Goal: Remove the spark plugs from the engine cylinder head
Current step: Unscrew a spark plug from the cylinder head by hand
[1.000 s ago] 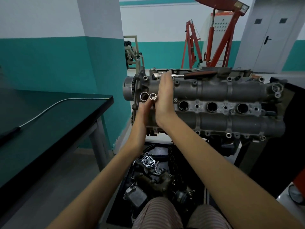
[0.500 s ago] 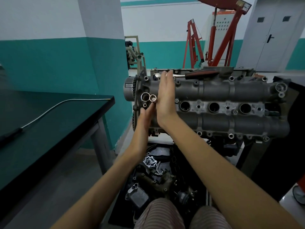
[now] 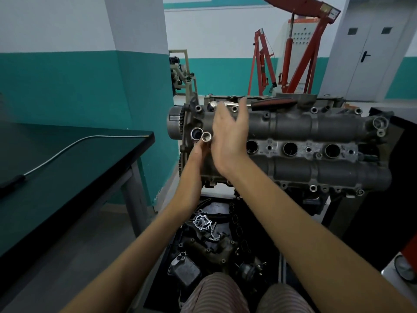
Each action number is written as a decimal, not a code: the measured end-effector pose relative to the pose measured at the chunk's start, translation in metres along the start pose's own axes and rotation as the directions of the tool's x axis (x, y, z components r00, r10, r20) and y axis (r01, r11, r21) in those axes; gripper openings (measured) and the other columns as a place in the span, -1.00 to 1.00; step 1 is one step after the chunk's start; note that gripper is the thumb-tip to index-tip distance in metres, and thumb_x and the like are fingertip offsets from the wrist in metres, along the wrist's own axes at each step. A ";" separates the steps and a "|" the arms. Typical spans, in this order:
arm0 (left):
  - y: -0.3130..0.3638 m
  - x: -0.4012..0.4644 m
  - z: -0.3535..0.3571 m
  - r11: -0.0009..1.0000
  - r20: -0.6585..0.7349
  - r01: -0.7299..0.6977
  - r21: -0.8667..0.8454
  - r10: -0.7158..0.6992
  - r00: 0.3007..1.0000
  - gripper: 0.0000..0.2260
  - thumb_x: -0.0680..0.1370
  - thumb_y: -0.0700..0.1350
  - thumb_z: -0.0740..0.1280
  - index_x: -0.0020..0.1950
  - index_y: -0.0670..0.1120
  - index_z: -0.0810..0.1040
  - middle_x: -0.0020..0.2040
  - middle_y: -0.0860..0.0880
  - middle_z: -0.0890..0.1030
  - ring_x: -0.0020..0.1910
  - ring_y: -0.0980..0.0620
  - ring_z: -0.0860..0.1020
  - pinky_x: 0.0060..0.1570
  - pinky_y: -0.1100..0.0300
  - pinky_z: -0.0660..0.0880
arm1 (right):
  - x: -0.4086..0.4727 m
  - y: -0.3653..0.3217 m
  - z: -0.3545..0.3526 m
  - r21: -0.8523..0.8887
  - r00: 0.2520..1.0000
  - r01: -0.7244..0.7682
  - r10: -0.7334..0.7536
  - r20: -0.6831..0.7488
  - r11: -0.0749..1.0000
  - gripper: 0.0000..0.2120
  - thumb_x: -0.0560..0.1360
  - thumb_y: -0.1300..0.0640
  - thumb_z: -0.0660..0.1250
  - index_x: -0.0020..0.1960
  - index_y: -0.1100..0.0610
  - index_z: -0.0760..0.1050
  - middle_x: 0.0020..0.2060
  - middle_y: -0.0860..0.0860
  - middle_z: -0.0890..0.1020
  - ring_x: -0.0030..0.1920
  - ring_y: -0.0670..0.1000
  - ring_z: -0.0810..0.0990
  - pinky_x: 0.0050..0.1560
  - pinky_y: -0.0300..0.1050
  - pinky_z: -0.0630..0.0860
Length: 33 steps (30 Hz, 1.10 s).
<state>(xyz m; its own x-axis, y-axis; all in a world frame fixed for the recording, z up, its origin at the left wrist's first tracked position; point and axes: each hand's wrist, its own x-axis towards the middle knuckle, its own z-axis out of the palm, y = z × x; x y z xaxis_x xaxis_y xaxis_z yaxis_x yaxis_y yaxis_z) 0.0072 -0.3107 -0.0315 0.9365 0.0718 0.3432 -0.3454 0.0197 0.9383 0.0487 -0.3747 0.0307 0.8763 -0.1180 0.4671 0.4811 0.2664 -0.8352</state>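
Note:
The grey engine cylinder head (image 3: 293, 125) stands on a stand in front of me, with three open spark plug wells (image 3: 290, 148) in a row along its middle. A shiny socket tube (image 3: 206, 136) sticks up at the leftmost well. My left hand (image 3: 198, 152) grips it from below. My right hand (image 3: 229, 134) hovers just right of the socket, fingers spread and relaxed, covering the leftmost well. A ratchet wrench (image 3: 255, 103) with a dark handle lies on the far top edge of the head. No spark plug is visible.
A dark green table (image 3: 67, 168) with a long thin tool (image 3: 67, 149) stands on the left. A black bin of engine parts (image 3: 209, 245) sits on the floor below the head. A red engine hoist (image 3: 300, 48) and grey doors (image 3: 370, 53) are behind.
My right hand has come off the socket tube and opened, its fingers spreading toward the ratchet. The left hand keeps its hold on the socket.

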 end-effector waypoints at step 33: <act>0.015 0.052 -0.033 0.521 0.220 -0.506 0.688 0.514 0.829 -0.86 0.52 -0.07 0.37 -0.07 -0.14 0.54 -0.45 -0.01 0.55 -0.45 0.06 0.53 -0.37 -0.02 0.49 | 0.008 0.068 -0.045 -0.606 0.954 0.293 -0.189 0.231 0.740 -0.69 0.44 0.10 0.38 0.14 0.13 0.43 -0.27 -0.10 0.44 -0.28 -0.15 0.41 -0.24 -0.24 0.41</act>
<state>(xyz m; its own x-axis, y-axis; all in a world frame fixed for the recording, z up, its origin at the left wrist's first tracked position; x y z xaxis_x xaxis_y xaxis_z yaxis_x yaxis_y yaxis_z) 0.0487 -0.2741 -0.0009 0.6121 -0.1499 0.7764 -0.6119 -0.7117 0.3450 0.0901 -0.4003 -0.0354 0.7392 0.0578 0.6710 0.6286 -0.4167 -0.6567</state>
